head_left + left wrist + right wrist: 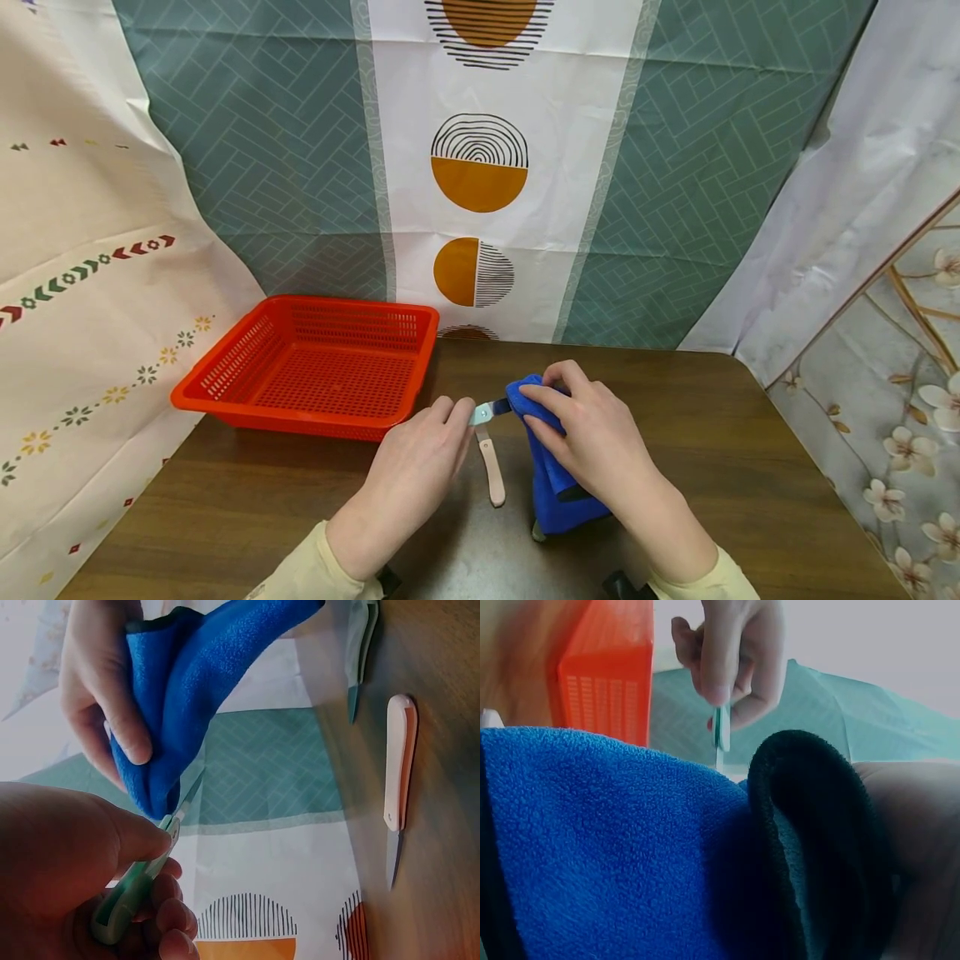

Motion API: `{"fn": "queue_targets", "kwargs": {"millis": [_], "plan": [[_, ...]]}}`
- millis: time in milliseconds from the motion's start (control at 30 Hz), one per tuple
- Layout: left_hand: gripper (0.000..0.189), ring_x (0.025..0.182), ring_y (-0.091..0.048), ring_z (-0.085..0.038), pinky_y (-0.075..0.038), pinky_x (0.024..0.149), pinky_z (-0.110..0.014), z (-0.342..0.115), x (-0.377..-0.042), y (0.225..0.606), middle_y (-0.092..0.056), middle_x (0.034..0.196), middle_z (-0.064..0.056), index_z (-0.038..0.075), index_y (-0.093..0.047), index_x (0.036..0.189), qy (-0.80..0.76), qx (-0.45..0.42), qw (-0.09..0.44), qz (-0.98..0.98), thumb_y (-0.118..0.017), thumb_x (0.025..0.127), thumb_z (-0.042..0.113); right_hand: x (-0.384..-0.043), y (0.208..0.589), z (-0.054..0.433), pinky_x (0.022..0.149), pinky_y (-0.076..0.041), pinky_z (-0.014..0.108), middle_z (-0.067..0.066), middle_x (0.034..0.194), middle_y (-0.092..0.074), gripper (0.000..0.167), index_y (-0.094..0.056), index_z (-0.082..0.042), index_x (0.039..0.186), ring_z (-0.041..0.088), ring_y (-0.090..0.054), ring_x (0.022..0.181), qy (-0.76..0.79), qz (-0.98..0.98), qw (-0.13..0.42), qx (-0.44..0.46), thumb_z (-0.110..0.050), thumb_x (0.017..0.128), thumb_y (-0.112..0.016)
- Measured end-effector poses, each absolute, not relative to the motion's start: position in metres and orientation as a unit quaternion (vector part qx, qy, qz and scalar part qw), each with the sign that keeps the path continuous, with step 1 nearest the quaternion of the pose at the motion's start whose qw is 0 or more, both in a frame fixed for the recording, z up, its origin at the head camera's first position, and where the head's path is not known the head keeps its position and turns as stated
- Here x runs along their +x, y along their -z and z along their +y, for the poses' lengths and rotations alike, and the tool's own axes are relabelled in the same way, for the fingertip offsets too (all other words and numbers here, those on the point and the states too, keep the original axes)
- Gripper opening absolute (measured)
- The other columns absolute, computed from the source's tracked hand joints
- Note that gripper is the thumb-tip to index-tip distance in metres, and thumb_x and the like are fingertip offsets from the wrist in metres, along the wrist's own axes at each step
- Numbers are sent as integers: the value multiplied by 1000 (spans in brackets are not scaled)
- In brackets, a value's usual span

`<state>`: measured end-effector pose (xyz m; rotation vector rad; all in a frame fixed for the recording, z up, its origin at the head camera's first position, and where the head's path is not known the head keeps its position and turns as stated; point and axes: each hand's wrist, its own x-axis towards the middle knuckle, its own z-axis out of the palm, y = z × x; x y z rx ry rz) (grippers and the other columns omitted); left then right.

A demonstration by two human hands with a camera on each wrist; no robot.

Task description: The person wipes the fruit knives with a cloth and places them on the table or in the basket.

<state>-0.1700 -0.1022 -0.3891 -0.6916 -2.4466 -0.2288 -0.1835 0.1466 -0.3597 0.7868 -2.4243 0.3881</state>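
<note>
My left hand grips a folding knife with a light green handle. Its blade is out and points right, with the tip end against the blue cloth. Bunched in my right hand, the cloth is pinched around the blade between thumb and fingers, and its lower part hangs to the table. Below the hands lies a second knife with a pale pink handle, its blade partly showing. A third knife with a grey-green handle lies beside the cloth, mostly hidden from the head view.
A red plastic basket with perforated sides stands at the back left of the brown wooden table. A patterned curtain hangs behind the table, and printed cloths hang at both sides.
</note>
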Motion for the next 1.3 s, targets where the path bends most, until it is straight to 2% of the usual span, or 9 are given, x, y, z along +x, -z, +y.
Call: {"fn": "queue_targets", "kwargs": {"millis": [133,467,933,1300], "plan": [[28,58,-46,-13,-35,47,-21,-101,-169,390,-48,79,0,9,-60,108,84,-265,308,-910,-85,97,15,-181,361,141,70,-59,41,7,124,-63,41,-82,-18,128,26,-67,83,-144,-896,284,309,-21,89,-96],[30,57,-53,-17,-36,46,-23,-99,-168,394,-48,78,-1,9,-57,102,79,-275,340,-896,-86,96,13,-180,364,137,74,-60,42,7,124,-63,41,-82,-20,127,26,-67,84,-140,-895,271,326,-23,89,-96],[28,57,-51,-16,-36,46,-22,-98,-168,393,-49,78,-1,9,-58,104,79,-280,342,-893,-85,96,13,-183,365,140,74,-60,43,8,124,-63,40,-83,-18,126,28,-67,84,-139,-897,271,319,-21,89,-96],[29,58,-50,-14,-37,47,-22,-99,-168,391,-49,79,-1,9,-59,107,77,-275,322,-903,-86,97,16,-186,364,146,73,-59,44,8,124,-63,39,-82,-18,127,29,-67,83,-133,-902,272,308,-21,90,-95]]}}
